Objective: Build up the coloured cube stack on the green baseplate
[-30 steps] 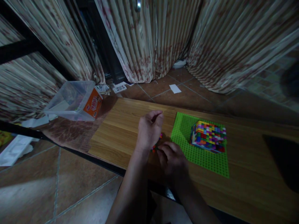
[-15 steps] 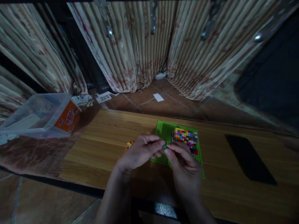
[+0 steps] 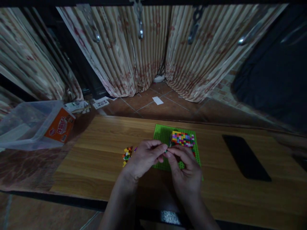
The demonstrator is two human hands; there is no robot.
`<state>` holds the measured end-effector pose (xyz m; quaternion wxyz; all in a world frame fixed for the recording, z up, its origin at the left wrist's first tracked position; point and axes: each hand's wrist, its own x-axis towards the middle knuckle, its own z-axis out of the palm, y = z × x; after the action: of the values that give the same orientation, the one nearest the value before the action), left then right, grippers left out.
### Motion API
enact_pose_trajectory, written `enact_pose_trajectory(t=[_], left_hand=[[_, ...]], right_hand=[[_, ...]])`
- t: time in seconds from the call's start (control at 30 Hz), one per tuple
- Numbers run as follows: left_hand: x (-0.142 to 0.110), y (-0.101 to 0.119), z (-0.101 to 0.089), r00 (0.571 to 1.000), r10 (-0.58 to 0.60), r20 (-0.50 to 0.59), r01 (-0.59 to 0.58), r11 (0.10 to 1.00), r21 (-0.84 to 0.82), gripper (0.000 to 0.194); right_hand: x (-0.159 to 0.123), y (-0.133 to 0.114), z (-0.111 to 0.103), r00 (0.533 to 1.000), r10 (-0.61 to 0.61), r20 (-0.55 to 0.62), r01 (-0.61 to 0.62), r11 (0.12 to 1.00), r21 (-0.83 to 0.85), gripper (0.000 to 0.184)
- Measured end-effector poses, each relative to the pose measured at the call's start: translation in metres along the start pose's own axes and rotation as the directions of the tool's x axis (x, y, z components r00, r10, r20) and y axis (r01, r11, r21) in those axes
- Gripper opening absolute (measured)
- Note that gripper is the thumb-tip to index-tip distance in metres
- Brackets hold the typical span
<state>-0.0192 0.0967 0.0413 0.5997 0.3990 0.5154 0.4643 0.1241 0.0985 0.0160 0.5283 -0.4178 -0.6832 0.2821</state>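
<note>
Above the near part of the green baseplate [image 3: 161,132], my two hands meet at the fingertips. A small green toy brick [image 3: 166,151] is pinched there, mostly covered by fingers. My left hand [image 3: 147,156] closes thumb and forefinger on its left side, and my right hand [image 3: 185,167] pinches it from the right. Behind my right hand, a block of many coloured bricks [image 3: 183,138] stands on the baseplate; its near part is hidden. Loose bricks [image 3: 127,154] in yellow, orange, white and green lie on the wooden table, left of my left hand.
A black flat slab [image 3: 246,158] lies on the table [image 3: 96,153] to the right. At the far left stands a clear plastic bin [image 3: 31,140] with an orange label. Papers [image 3: 100,103] lie on the tiled floor beyond, before striped curtains [image 3: 120,57].
The view has shifted, so the scene sits further left and more loose bricks show. Both hands still meet at the green brick, which is now more covered by the fingers.
</note>
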Motion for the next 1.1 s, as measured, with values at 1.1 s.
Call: enact_pose_trajectory(t=[1.1], left_hand=[[0.017, -0.026, 0.013, 0.986, 0.141, -0.086, -0.096, 0.914, 0.395, 0.024]], right_hand=[[0.027, 0.058, -0.051, 0.842, 0.525, -0.124, -0.48, 0.834, 0.274, 0.021]])
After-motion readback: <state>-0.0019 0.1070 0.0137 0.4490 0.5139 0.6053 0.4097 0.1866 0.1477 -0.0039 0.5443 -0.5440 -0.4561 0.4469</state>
